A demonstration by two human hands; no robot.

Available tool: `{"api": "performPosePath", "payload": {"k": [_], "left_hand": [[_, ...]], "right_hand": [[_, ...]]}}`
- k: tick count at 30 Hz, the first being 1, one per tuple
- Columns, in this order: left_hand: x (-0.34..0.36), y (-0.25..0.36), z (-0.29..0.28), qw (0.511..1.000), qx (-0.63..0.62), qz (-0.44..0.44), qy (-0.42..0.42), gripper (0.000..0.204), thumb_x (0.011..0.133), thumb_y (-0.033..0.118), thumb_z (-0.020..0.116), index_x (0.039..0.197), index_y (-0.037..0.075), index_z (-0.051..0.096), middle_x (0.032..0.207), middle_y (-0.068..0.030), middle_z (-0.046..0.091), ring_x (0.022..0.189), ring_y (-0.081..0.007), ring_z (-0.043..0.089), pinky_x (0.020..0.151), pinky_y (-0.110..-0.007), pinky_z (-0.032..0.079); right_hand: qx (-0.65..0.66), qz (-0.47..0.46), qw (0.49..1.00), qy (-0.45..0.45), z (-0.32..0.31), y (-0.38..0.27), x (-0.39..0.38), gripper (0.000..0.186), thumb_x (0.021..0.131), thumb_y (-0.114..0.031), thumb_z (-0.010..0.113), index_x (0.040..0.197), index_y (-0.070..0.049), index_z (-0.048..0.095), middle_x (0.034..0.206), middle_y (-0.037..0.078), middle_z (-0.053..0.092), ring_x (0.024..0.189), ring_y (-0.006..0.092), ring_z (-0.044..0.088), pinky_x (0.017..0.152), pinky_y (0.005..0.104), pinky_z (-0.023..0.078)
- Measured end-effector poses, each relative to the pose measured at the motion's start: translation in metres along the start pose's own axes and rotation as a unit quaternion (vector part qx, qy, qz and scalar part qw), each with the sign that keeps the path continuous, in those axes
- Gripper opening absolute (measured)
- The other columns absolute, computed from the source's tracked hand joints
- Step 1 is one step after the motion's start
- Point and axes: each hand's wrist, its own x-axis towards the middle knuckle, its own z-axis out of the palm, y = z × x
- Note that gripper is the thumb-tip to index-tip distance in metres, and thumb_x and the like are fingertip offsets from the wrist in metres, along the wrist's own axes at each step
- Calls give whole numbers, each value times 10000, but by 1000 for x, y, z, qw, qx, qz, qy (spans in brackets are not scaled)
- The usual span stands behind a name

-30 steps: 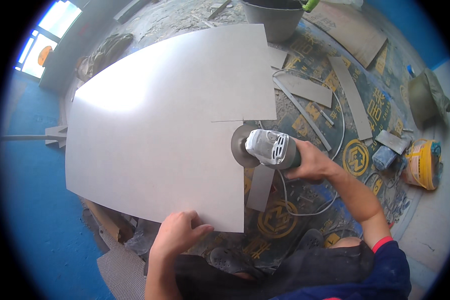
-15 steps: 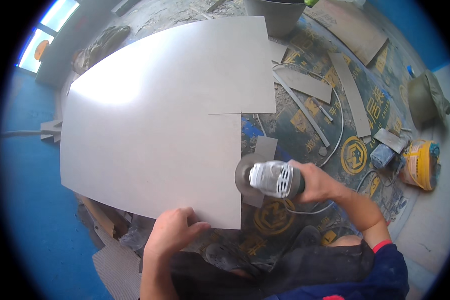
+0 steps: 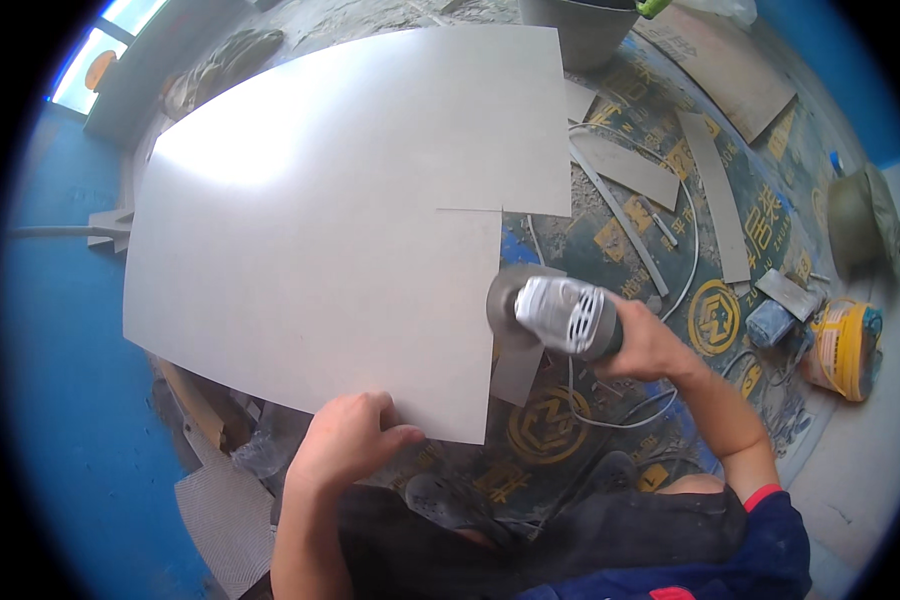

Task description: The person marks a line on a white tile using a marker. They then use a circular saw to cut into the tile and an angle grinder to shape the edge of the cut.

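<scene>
A large pale grey tile (image 3: 320,230) lies flat in front of me, with a notch cut out of its right side. My left hand (image 3: 345,440) presses on the tile's near edge, fingers spread over the corner. My right hand (image 3: 650,345) grips a white and grey angle grinder (image 3: 560,315), its disc at the tile's right cut edge. A narrow grey offcut (image 3: 520,365) lies just under the disc. The grinder's white cable (image 3: 620,415) loops on the floor beside it.
Several grey tile strips (image 3: 715,195) lie on printed floor covering to the right. A yellow tub (image 3: 845,345) and small tools sit at far right, a dark bucket (image 3: 580,30) at the top. Rubble and a mesh sheet (image 3: 225,510) lie below the tile's left side.
The grinder moved toward me along the tile's right edge, and the strip on that side now lies cut free. My left hand stayed on the near edge.
</scene>
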Motion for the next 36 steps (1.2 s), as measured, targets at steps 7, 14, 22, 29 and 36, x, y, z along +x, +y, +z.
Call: {"api": "performPosePath", "payload": {"k": [7, 14, 22, 29, 36], "left_hand": [[2, -3, 0, 1000, 0, 1, -2, 379, 781, 333, 822, 816, -26, 706, 763, -184, 690, 772, -341, 684, 733, -424, 528], [4, 0, -1, 1000, -4, -3, -15, 389, 787, 342, 811, 804, -28, 693, 777, -210, 679, 808, -372, 674, 753, -446, 519], [5, 1, 1, 1000, -2, 13, 1, 365, 767, 307, 830, 794, -32, 697, 744, -166, 694, 741, -325, 686, 706, -414, 525], [6, -1, 1, 1000, 1, 22, 5, 346, 766, 282, 828, 793, -35, 695, 737, -168, 693, 732, -324, 686, 704, -414, 526], [7, -3, 2, 1000, -14, 22, -1, 324, 768, 255, 831, 792, -40, 699, 727, -167, 690, 707, -312, 680, 694, -402, 528]], "right_hand": [[-13, -25, 999, -39, 13, 10, -13, 594, 659, -168, 829, 1192, -42, 599, 1037, 169, 697, 974, 359, 691, 873, 388, 530], [-91, -87, 986, -113, 44, 10, -50, 594, 657, -235, 839, 1187, -82, 621, 1068, 151, 689, 996, 382, 673, 838, 441, 556], [-48, -52, 995, -63, 33, 10, -32, 600, 636, -198, 833, 1184, -83, 615, 1047, 156, 697, 998, 383, 678, 842, 431, 555], [-66, -90, 990, -80, 45, 15, -46, 585, 651, -199, 818, 1189, -83, 623, 1060, 143, 698, 993, 369, 679, 835, 426, 563], [-85, -90, 987, -98, 41, 7, -43, 562, 656, -205, 813, 1173, -82, 630, 1050, 139, 699, 974, 367, 683, 819, 427, 564]]}}
